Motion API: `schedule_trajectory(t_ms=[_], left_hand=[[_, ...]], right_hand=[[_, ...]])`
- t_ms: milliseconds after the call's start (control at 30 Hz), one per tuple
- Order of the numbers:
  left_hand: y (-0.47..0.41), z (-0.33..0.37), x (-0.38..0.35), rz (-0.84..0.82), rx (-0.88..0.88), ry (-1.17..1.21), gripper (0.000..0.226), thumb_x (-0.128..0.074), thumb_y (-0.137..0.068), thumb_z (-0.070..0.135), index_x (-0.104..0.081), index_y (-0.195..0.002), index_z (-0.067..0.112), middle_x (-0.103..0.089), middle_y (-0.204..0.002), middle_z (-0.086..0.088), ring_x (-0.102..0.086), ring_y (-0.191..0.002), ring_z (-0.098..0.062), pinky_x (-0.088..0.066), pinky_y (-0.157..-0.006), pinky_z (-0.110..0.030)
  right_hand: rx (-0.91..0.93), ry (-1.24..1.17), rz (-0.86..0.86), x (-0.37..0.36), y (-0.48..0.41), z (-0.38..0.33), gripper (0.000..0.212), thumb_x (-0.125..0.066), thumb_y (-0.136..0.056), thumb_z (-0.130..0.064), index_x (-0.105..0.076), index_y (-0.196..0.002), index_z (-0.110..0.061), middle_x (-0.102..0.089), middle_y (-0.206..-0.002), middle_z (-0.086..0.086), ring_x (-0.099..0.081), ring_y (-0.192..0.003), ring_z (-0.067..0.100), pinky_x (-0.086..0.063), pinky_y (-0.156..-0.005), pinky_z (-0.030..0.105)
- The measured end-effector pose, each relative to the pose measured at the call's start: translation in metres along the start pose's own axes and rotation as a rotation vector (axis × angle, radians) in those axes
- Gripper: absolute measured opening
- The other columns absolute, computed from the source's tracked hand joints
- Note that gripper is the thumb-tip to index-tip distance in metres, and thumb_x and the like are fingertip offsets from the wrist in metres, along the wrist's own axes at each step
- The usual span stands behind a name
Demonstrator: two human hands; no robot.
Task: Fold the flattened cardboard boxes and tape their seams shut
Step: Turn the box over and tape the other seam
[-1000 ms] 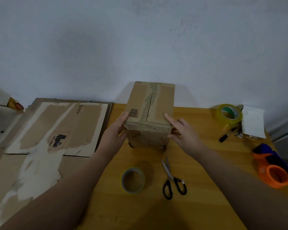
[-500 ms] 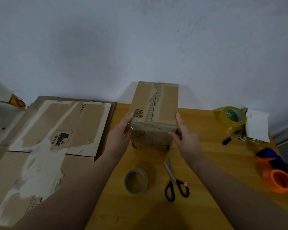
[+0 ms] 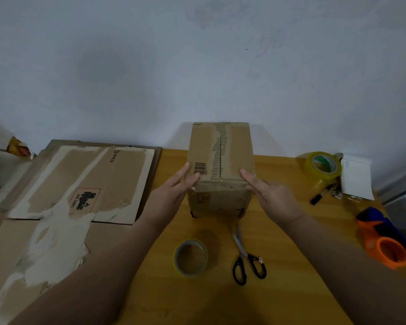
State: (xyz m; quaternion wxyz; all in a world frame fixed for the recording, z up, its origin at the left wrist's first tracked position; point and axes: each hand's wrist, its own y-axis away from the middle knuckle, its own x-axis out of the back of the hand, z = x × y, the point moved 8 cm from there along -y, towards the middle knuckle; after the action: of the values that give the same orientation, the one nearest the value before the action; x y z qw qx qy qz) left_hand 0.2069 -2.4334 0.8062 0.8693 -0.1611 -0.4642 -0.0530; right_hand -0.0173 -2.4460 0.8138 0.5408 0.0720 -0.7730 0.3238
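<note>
A folded cardboard box stands on the wooden table against the wall, its top seam covered with clear tape. My left hand lies flat against the box's near left corner, fingers straight, thumb beside the barcode. My right hand presses with straight fingers on the near right corner of the top. A nearly used-up tape roll lies on the table in front of the box, and black-handled scissors lie to its right.
Flattened cardboard boxes with torn white patches lie stacked at the left. At the right are a yellow tape roll, a marker, a white paper pad and an orange-and-blue tape dispenser.
Both hands slid up along the box's near corners; the right hand went from beside the front face to flat on the top right corner. The camera view shifted slightly.
</note>
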Motion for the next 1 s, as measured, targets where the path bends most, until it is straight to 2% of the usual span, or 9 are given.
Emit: schedule_trajectory(t_ms=[67,133,233,300,367,467,600,767,1000], left_hand=[[-0.003,0.002,0.002,-0.042,-0.076,-0.075,0.045,-0.041,-0.095,0.037,-0.052,-0.136,0.022,-0.037,-0.150,-0.004,-0.047,-0.130,-0.027,-0.040,-0.105,-0.044],[-0.006,0.006,0.005,-0.075,-0.165,-0.095,0.049,-0.037,-0.093,0.039,-0.052,-0.135,0.020,-0.037,-0.149,-0.005,-0.034,-0.138,-0.024,-0.028,-0.113,-0.048],[-0.022,0.022,0.011,-0.083,-0.114,0.041,0.051,-0.027,-0.095,0.040,-0.055,-0.133,0.020,-0.035,-0.150,0.000,-0.018,-0.143,-0.012,-0.006,-0.119,-0.039],[-0.039,0.039,0.000,-0.143,-0.065,-0.020,0.048,-0.024,-0.101,0.043,-0.048,-0.139,0.025,-0.029,-0.154,0.003,-0.012,-0.145,-0.011,0.000,-0.118,-0.036],[-0.051,0.046,-0.020,-0.247,-0.032,-0.184,0.047,-0.022,-0.103,0.045,-0.033,-0.146,0.031,-0.018,-0.158,0.006,-0.005,-0.147,-0.012,0.003,-0.118,-0.041],[-0.052,0.038,-0.032,-0.296,-0.018,-0.366,0.054,-0.014,-0.099,0.052,-0.021,-0.149,0.035,-0.012,-0.159,0.008,-0.002,-0.147,-0.015,-0.006,-0.119,-0.045],[-0.049,0.036,-0.032,-0.270,-0.108,-0.504,0.074,-0.003,-0.088,0.060,-0.029,-0.148,0.028,-0.026,-0.156,0.001,-0.019,-0.145,-0.025,-0.027,-0.113,-0.053],[-0.050,0.034,-0.031,-0.296,-0.212,-0.523,0.067,-0.024,-0.089,0.054,-0.047,-0.140,0.017,-0.047,-0.144,-0.006,-0.044,-0.132,-0.031,-0.048,-0.095,-0.055],[-0.034,0.007,-0.016,-0.221,-0.418,-0.327,0.052,-0.033,-0.094,0.031,-0.032,-0.145,0.018,-0.034,-0.149,0.000,-0.028,-0.139,-0.020,-0.036,-0.106,-0.041]], right_hand=[[-0.058,0.047,-0.097,-0.004,0.005,0.006,0.055,-0.033,-0.095,-0.052,-0.031,-0.145,-0.029,-0.058,-0.080,0.007,-0.051,-0.060,0.017,-0.041,-0.037,0.026],[-0.111,0.070,-0.172,-0.002,0.008,0.012,0.068,-0.023,-0.091,-0.070,-0.032,-0.148,-0.034,-0.051,-0.110,0.010,-0.049,-0.094,0.022,-0.051,-0.063,0.033],[-0.261,-0.134,-0.147,0.013,-0.008,0.007,0.059,-0.021,-0.094,-0.062,-0.044,-0.142,-0.037,-0.027,-0.150,0.006,-0.019,-0.137,0.022,-0.024,-0.109,0.043],[-0.263,-0.140,-0.181,0.007,-0.028,-0.007,0.057,-0.016,-0.098,-0.057,-0.043,-0.144,-0.034,-0.016,-0.160,-0.003,-0.004,-0.146,0.018,-0.003,-0.116,0.041],[-0.216,-0.054,-0.298,-0.012,-0.040,-0.019,0.060,-0.014,-0.100,-0.056,-0.034,-0.149,-0.029,-0.014,-0.161,-0.003,-0.001,-0.149,0.018,0.000,-0.120,0.042],[-0.214,0.033,-0.336,-0.027,-0.039,-0.017,0.069,-0.013,-0.096,-0.060,-0.030,-0.150,-0.022,-0.023,-0.159,0.002,-0.012,-0.149,0.022,-0.020,-0.119,0.042],[-0.126,0.186,-0.211,-0.022,-0.040,-0.020,0.064,-0.029,-0.092,-0.051,-0.058,-0.133,-0.012,-0.057,-0.136,0.011,-0.053,-0.127,0.033,-0.053,-0.089,0.047],[-0.073,0.213,-0.234,-0.028,-0.036,-0.017,0.069,-0.066,-0.079,-0.050,-0.055,-0.136,-0.013,-0.055,-0.139,0.011,-0.051,-0.129,0.033,-0.053,-0.088,0.046],[0.067,0.039,-0.204,-0.017,-0.023,-0.005,0.053,-0.063,-0.089,-0.018,-0.050,-0.140,-0.014,-0.046,-0.146,0.010,-0.041,-0.136,0.031,-0.051,-0.093,0.047]])
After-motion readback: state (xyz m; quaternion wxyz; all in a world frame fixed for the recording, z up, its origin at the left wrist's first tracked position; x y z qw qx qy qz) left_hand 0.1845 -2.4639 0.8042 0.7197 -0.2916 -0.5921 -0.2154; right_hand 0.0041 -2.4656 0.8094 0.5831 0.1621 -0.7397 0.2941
